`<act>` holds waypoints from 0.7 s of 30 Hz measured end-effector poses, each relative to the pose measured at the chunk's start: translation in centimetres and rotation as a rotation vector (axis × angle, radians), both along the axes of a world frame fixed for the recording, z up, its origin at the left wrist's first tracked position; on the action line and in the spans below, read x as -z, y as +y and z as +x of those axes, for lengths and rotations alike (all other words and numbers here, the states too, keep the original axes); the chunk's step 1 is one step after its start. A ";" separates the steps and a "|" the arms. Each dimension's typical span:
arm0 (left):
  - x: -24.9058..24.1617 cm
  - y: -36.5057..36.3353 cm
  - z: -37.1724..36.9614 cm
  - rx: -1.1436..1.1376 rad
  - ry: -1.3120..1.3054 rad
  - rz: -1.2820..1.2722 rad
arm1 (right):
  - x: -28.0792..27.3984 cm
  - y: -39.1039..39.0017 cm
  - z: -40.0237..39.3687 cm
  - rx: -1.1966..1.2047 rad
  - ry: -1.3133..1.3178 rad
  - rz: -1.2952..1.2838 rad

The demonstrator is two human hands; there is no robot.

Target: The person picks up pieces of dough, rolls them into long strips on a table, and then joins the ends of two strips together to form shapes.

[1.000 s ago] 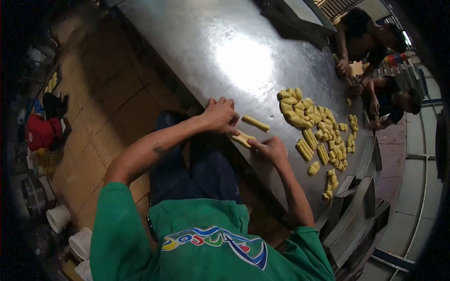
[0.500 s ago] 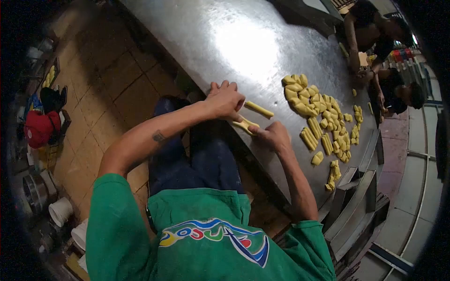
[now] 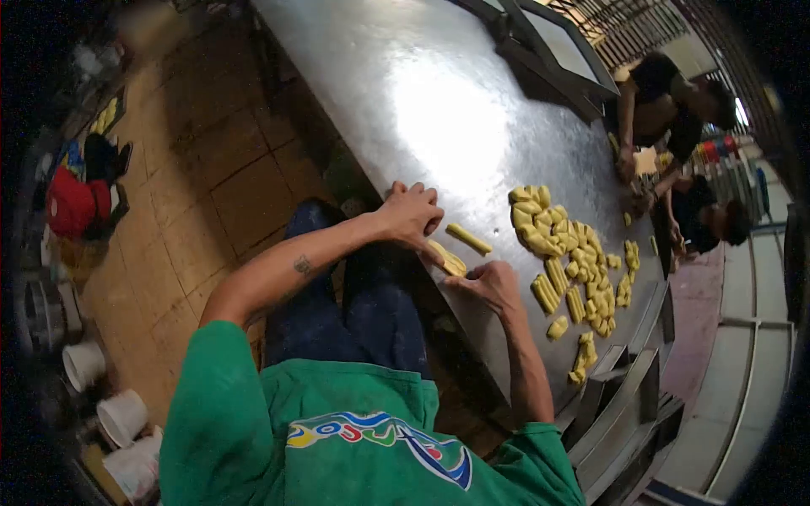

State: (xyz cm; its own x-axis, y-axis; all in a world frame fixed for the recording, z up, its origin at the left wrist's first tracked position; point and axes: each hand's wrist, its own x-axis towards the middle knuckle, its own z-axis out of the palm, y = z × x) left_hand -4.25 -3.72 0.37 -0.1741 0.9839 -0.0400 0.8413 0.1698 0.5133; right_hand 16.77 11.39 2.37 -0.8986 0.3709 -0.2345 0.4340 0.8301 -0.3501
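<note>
On the metal table, a short, flattened piece of yellow dough point(image 3: 448, 258) lies between my two hands near the edge. My left hand point(image 3: 411, 216) has its fingers curled and its thumb on the upper-left end of this piece. At the lower-right end, my right hand point(image 3: 493, 287) is closed, with its thumb against the dough. Just beyond them rests a separate dough stick point(image 3: 468, 238), touched by neither hand. Farther right sits a large pile of cut dough pieces point(image 3: 540, 223), with grouped dough strips point(image 3: 546, 293) beside it.
The shiny metal table point(image 3: 354, 101) runs diagonally across the view. Metal trays point(image 3: 612, 405) stand at its lower right end. Two other people point(image 3: 666, 101) are at the far side. White buckets point(image 3: 122, 417) and a red bag-like item point(image 3: 72, 202) are on the tiled floor at left.
The dough between my hands looks shorter and wider than before, and my hands have drawn slightly closer together. The whole view has shifted, so the table contents sit lower.
</note>
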 end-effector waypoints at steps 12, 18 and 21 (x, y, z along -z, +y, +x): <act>1.3 1.4 2.2 -0.157 0.104 -0.033 | 0.9 0.1 -2.0 0.336 -0.230 -0.150; 0.7 0.6 -0.2 0.016 -0.053 0.013 | 1.7 2.1 -0.6 0.093 -0.122 -0.090; 0.0 1.4 0.3 -0.030 0.001 -0.044 | 1.8 2.3 -1.9 0.203 -0.100 -0.004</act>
